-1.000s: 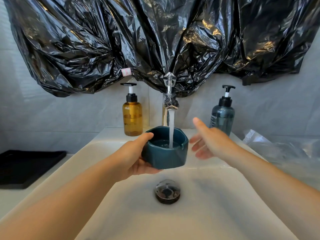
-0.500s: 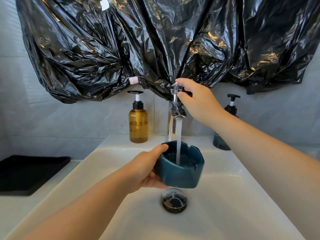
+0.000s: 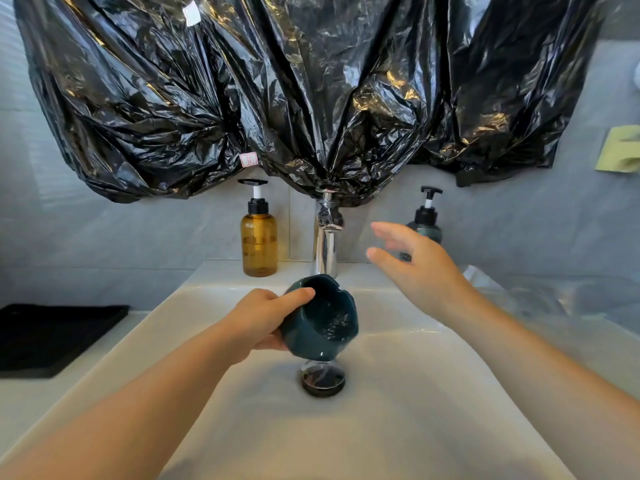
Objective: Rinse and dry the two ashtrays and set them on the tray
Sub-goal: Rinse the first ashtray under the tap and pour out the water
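My left hand [image 3: 263, 317] grips a dark teal ashtray [image 3: 323, 320] by its rim, over the white sink [image 3: 398, 393]. The ashtray is tipped onto its side with its mouth facing right, just above the drain [image 3: 322, 381]. Water droplets cling inside it. My right hand [image 3: 412, 268] hovers with fingers spread, to the right of the chrome faucet [image 3: 325, 237] and above the ashtray, touching nothing. No water runs from the faucet. A black tray [image 3: 52, 337] lies on the counter at the left. A second ashtray is not in sight.
An amber pump bottle [image 3: 259, 233] stands left of the faucet and a dark pump bottle [image 3: 426, 216] right of it, partly behind my right hand. Black plastic sheeting [image 3: 294, 91] hangs over the wall above. Clear plastic wrap [image 3: 554, 296] lies on the right counter.
My right hand left the faucet handle and dropped to the right. The water stream stopped. My left hand tipped the ashtray from upright onto its side over the drain.
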{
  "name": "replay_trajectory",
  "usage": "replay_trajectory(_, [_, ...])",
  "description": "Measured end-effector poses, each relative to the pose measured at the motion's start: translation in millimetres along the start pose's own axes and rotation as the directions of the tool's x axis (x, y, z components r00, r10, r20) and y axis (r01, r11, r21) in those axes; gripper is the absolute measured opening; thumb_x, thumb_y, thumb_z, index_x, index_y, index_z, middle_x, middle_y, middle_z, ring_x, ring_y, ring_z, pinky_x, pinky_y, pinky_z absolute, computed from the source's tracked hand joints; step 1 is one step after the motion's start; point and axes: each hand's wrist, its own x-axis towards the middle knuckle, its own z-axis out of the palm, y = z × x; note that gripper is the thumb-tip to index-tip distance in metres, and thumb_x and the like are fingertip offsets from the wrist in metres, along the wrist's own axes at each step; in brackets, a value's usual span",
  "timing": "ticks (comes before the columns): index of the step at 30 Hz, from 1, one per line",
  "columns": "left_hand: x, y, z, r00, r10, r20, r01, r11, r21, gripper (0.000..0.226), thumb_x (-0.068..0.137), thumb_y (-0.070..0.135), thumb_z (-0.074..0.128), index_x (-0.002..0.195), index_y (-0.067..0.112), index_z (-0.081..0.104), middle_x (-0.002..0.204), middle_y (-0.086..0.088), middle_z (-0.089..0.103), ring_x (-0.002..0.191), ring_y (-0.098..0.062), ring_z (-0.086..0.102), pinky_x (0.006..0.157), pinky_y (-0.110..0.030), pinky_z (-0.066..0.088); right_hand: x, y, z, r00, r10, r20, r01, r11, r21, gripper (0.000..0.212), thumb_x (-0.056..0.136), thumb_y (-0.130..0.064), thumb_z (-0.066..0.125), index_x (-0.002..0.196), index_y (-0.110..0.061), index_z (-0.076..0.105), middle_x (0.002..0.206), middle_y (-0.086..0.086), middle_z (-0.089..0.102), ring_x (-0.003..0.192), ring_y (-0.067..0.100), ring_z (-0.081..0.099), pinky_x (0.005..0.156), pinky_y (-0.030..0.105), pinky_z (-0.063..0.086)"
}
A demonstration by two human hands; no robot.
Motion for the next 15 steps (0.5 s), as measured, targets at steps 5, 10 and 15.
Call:
replay_trajectory(5, [-15, 8, 7, 0.954, 0.218, -0.205, -0.127, 0.915, 0.383, 0.047, 0.069, 0.057, 0.074, 0.094, 0.019, 0.059, 0.085, 0.001, 0.065, 0.078, -0.014, 0.062, 0.063, -0.027, 0.055, -31, 9, -26, 0.994, 0.108, 0.026, -0.109, 0.994, 0.03, 0.05, 0.092, -0.036, 0.06, 0.139, -0.027, 0.047, 0.14, -0.012, 0.051, 0.128, 0.009, 0.049, 0.108, 0.033, 0.037])
replay_trajectory(10, [-48, 15, 7, 0.838, 0.502, -0.216, -0.137, 0.575, 0.806, 0.051, 0.063, 0.066, 0.072, 0.093, 0.026, 0.062, 0.087, 0.008, 0.061, 0.077, -0.012, 0.059, 0.066, -0.033, 0.056, -59, 2, -46, 0.988, 0.153, 0.027, -0.151, 0.988, -0.043, 0.052, 0.093, -0.037, 0.058, 0.142, -0.023, 0.045, 0.143, -0.007, 0.05, 0.131, 0.01, 0.046, 0.092, 0.021, 0.032])
replay_trajectory(15, [-82, 22, 2, 0.742, 0.67, -0.024, -0.156, 0.208, 0.966, 0.053, 0.071, 0.06, 0.07, 0.109, 0.024, 0.06, 0.098, 0.005, 0.055, 0.085, -0.014, 0.051, 0.062, -0.026, 0.041, -87, -14, -60, 0.988, 0.139, 0.069, -0.121, 0.968, -0.221, 0.054, 0.094, -0.041, 0.055, 0.144, -0.028, 0.04, 0.142, -0.002, 0.049, 0.124, 0.014, 0.049, 0.081, 0.017, 0.024])
